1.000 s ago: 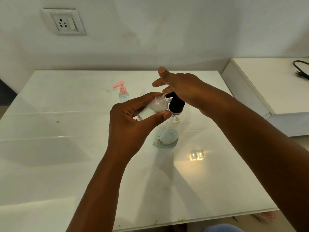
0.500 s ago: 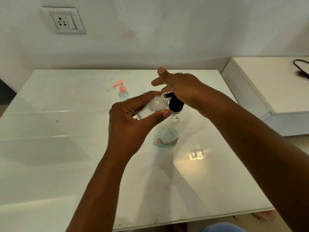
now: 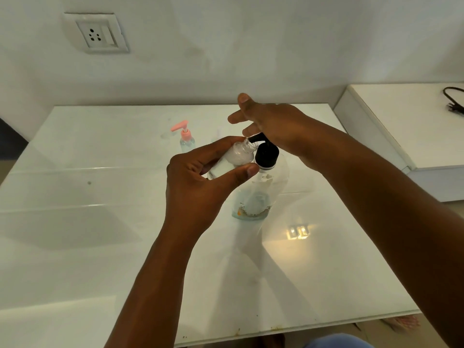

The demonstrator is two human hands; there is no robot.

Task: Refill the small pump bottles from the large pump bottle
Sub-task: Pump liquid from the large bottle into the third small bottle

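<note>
The small bottle [image 3: 234,159] is clear, uncapped, and held tilted above the desk [image 3: 100,247], its open mouth set right at the tip of the black spout of the large bottle [image 3: 261,187]. The left hand [image 3: 198,182] holds it, with the fingers [image 3: 221,146] over the top side and the thumb under the near side, curled round the body. Some clear liquid seems to sit inside, though the level is hard to read.

The large bottle stands upright on the desk, just right of the small one. Only a shallow layer of liquid shows at its bottom. The right hand [image 3: 273,124] rests its palm on the black pump head, its fingers straight and spread, curled round nothing.

As a judgement, the filling of this small bottle is under way and not yet finished; its own pump top is not in view and will have to go back on.

Farther back on the desk, well apart from the hands, stands a second small bottle with a pink pump [image 3: 186,139]. Whether it has been refilled cannot be told.

A wall socket [image 3: 96,33] sits above, and a black cable [image 3: 453,101] lies on the side counter.
</note>
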